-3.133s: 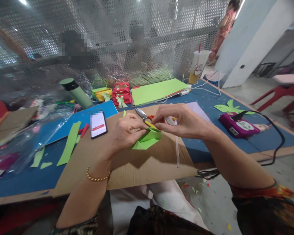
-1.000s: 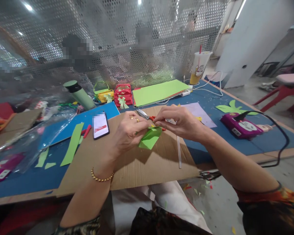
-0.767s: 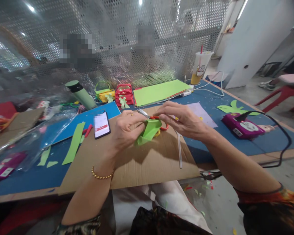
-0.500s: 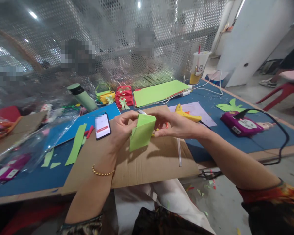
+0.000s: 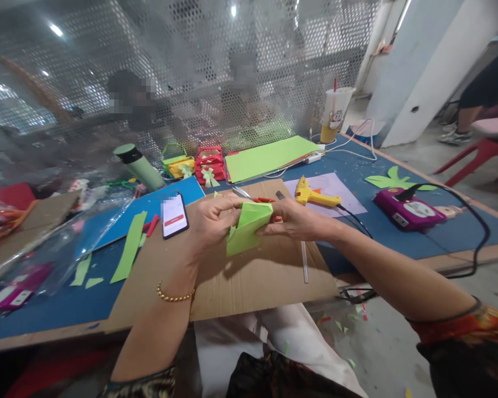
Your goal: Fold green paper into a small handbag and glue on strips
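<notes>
A small folded light-green paper bag [image 5: 249,231] is held up between both hands above a sheet of brown cardboard [image 5: 216,293]. My left hand [image 5: 213,218] pinches its left side, and a flap sticks out near those fingertips. My right hand [image 5: 292,219] grips the right side, thumb on the front face and fingers behind. Just beyond the bag lie scissors [image 5: 241,192] with orange-red handles, partly hidden by the bag and my right hand. A clear glue stick [image 5: 304,262] rests on the cardboard below my right wrist.
A yellow glue gun [image 5: 315,194] lies on purple paper, its cord running right. Nearby are a phone [image 5: 175,215], green paper strips [image 5: 129,246], a green bottle [image 5: 139,166], small red paper bags [image 5: 209,166], stacked green sheets [image 5: 274,156], a drink cup [image 5: 336,113] and a purple power socket [image 5: 410,209].
The green paper bag has shifted slightly right and tilted, with its left flap now standing out. My hands have moved with it, and more of the scissors shows behind.
</notes>
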`<state>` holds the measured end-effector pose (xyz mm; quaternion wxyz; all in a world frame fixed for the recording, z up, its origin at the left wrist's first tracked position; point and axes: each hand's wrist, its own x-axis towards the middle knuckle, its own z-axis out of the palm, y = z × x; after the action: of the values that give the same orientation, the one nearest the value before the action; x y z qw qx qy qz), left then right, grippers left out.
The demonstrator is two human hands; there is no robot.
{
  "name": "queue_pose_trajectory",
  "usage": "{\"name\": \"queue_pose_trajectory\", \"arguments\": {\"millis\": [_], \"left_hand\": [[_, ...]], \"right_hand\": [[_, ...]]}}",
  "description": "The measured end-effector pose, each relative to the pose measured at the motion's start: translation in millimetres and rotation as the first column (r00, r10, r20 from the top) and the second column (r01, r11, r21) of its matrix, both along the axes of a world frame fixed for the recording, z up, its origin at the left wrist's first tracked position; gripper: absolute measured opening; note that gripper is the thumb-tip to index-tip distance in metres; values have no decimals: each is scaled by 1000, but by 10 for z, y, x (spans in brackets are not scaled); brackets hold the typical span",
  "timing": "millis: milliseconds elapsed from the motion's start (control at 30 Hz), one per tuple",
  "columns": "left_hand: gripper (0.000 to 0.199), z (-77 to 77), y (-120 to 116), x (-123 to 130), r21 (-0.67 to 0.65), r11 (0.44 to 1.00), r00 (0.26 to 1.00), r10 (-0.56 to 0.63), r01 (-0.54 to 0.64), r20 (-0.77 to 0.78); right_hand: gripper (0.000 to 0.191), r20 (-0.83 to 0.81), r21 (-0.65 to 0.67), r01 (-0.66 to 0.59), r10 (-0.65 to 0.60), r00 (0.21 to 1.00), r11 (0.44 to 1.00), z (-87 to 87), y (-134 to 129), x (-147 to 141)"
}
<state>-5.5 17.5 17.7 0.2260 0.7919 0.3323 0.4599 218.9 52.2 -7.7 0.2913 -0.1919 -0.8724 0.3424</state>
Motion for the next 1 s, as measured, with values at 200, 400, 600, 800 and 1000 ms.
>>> {"name": "queue_pose_trajectory", "arguments": {"millis": [200, 400, 600, 800, 1000], "left_hand": [[46, 31, -18, 18, 35, 999, 999, -35, 36, -29], [43, 41, -31, 32, 91, 995, 997, -35, 41, -73], [50, -6, 4, 12, 118, 993, 992, 5, 10, -129], [41, 19, 1, -72, 134, 990, 980, -10, 37, -198], [25, 142, -131, -39, 267, 949, 986, 157, -166, 54]], "right_hand": [[37, 42, 43, 10, -12, 999, 999, 26, -32, -8], [46, 33, 35, -20, 19, 999, 999, 27, -30, -25], [33, 7, 34, -9, 9, 1000, 999, 8, 2, 6], [23, -12, 79, -12, 13, 1000, 997, -58, 67, 19], [20, 44, 45, 125, -127, 991, 991, -59, 85, 34]]}}
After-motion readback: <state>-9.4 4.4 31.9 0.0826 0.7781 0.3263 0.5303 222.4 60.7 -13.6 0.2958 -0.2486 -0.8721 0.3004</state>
